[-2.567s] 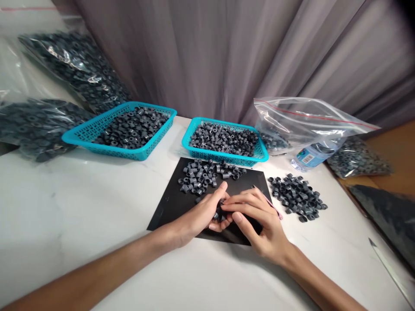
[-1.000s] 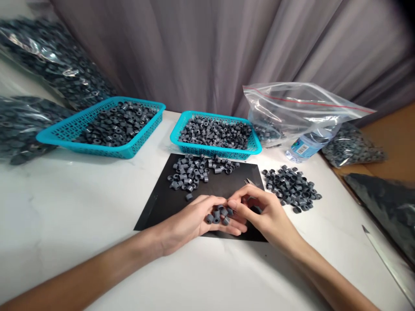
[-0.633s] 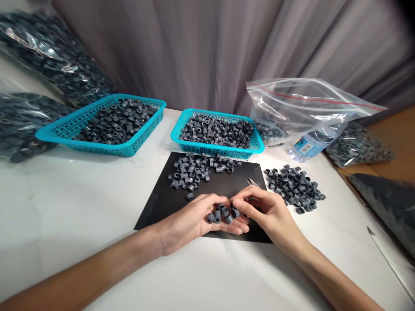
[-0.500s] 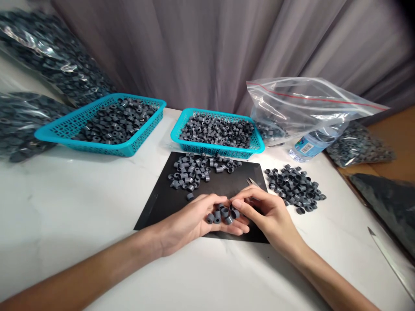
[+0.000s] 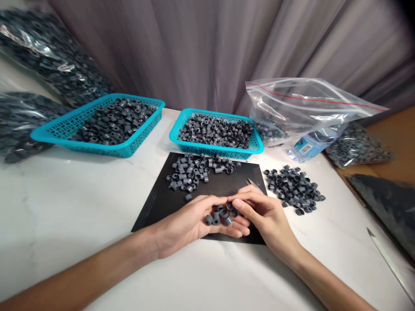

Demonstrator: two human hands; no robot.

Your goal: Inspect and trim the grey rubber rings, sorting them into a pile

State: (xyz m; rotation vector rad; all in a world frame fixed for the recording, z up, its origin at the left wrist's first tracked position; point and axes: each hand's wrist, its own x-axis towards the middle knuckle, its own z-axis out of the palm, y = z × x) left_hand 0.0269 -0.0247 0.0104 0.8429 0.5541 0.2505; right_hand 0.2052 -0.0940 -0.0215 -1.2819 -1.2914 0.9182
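Observation:
In the head view my left hand (image 5: 184, 224) is cupped palm up over a black mat (image 5: 152, 205), with several small grey plastic caps (image 5: 216, 218) resting in its palm and fingers. My right hand (image 5: 262, 211) reaches in from the right, its thumb and forefinger pinched on one grey cap (image 5: 234, 212) at the edge of that handful. That cap's hollow end faces me. Tweezers or small pointed scissors (image 5: 254, 185) lie partly hidden behind my right hand. A loose group of grey caps (image 5: 188, 172) covers the far part of the mat.
Another pile of grey caps (image 5: 295, 190) lies right of the mat. Two turquoise baskets, one left (image 5: 123, 151) and one central (image 5: 214, 150), hold grey pieces. Behind stand a zip bag (image 5: 292, 99), a water bottle (image 5: 313, 144) and filled bags (image 5: 65, 56).
The cap at my right fingertips has turned so its open end shows, and the caps in my left palm have shifted slightly. Both hands stay in nearly the same place.

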